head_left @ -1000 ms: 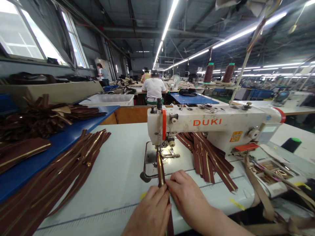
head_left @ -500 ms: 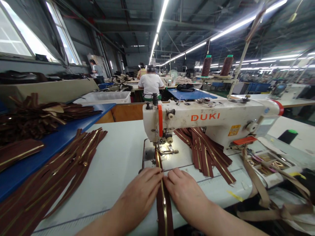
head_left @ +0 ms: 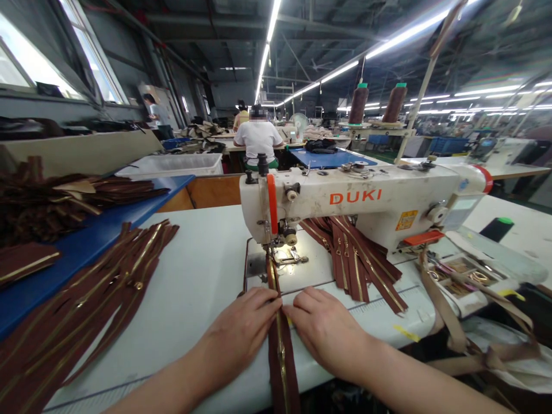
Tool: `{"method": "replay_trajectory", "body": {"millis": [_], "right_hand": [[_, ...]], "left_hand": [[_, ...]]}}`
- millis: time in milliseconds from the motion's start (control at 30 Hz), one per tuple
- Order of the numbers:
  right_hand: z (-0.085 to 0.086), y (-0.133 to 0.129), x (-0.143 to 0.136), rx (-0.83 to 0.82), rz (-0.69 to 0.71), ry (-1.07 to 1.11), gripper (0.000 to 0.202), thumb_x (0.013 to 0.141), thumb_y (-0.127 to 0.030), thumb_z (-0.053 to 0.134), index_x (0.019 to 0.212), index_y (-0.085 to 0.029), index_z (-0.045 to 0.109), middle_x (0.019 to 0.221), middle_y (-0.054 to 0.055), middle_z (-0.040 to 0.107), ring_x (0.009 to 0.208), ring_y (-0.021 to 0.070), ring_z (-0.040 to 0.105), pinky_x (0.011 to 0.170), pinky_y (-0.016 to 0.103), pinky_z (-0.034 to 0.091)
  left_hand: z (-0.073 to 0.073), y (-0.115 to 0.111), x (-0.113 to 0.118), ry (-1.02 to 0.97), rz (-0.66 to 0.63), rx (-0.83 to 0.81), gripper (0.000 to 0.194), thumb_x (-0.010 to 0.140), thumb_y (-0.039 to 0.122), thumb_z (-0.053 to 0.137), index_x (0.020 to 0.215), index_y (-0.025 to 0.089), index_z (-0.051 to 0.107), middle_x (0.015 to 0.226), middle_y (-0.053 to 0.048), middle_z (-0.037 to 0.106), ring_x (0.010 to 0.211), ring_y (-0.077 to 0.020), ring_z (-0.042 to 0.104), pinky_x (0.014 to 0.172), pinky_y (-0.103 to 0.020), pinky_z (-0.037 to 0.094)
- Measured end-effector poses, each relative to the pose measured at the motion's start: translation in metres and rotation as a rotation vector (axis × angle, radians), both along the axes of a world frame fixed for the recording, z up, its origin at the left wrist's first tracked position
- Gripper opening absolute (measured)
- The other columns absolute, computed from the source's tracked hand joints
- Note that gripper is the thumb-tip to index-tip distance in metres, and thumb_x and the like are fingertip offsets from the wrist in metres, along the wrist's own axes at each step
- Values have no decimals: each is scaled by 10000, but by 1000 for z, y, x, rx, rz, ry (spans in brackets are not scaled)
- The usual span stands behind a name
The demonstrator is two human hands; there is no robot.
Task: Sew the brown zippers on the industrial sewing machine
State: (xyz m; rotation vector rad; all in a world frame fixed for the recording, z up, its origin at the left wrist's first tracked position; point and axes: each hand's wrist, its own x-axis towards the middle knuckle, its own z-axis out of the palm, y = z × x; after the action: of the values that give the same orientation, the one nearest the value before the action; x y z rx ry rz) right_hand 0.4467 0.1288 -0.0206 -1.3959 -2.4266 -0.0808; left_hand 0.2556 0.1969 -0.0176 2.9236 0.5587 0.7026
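Note:
A brown zipper [head_left: 282,368] with gold teeth runs from beneath the needle of a white sewing machine [head_left: 310,195] down over the table's front edge. My left hand [head_left: 244,322] grips its left side, fingers pressed together on the tape. On the other side, my right hand [head_left: 323,330] pinches the right edge with curled fingers; the thumb is mostly hidden. Both hands are just in front of the metal needle plate [head_left: 254,264]. Under the machine arm, to the right, lies a bunch of brown zippers [head_left: 356,264] with gold pulls.
More brown zippers [head_left: 90,293] spread over the table's left side, beside a blue board [head_left: 142,201] piled with brown strips. A parts tray [head_left: 470,282] and beige straps [head_left: 448,322] lie at right. Thread cones [head_left: 357,104] stand behind; a person in white [head_left: 259,141] sits ahead.
The view has shifted slightly, so the scene sits further left and higher. Both hands keep hold of the zipper; my right hand's fingers are a little further from my left hand's.

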Motion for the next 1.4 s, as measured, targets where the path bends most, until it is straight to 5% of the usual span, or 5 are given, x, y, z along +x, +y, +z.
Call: {"method": "replay_trajectory", "body": {"millis": [167, 633, 867, 1100, 1400], "right_hand": [[1, 5, -3, 55, 70, -78, 70, 880, -161, 517, 893, -150, 585, 843, 42, 558, 806, 197, 446, 730, 325, 381], [-1, -1, -7, 111, 64, -184, 133, 844, -157, 555, 964, -116, 595, 861, 63, 551, 809, 219, 449, 785, 371, 379], [2, 3, -10, 105, 59, -203, 93, 838, -154, 557, 914, -122, 600, 863, 70, 563, 800, 215, 453, 772, 378, 382], [0, 5, -9, 109, 79, -188, 91, 836, -152, 553, 912, -123, 594, 859, 68, 559, 796, 210, 448, 776, 375, 369], [2, 14, -6, 85, 77, -174, 97, 844, -143, 545, 917, -117, 602, 872, 68, 576, 813, 214, 453, 793, 376, 371]], "left_hand": [[-1, 1, -1, -8, 6, -37, 259, 881, 89, 404, 1027, 158, 607, 1027, -95, 633, 950, -205, 587, 850, -370, 531], [-5, 0, -3, 17, 25, -62, 271, 895, 96, 410, 1095, 158, 582, 1075, -95, 619, 995, -208, 574, 879, -385, 525], [2, 2, -1, 122, 25, 57, 288, 894, 105, 408, 1118, 126, 587, 1222, -146, 586, 1136, -254, 535, 945, -449, 491], [8, 2, 0, 194, -42, 179, 297, 885, 77, 377, 1074, 88, 606, 1098, -127, 680, 1035, -219, 614, 933, -397, 509], [7, 13, 1, 202, -24, 101, 305, 885, 84, 382, 1096, 98, 602, 1126, -126, 669, 1071, -222, 602, 934, -399, 508]]}}
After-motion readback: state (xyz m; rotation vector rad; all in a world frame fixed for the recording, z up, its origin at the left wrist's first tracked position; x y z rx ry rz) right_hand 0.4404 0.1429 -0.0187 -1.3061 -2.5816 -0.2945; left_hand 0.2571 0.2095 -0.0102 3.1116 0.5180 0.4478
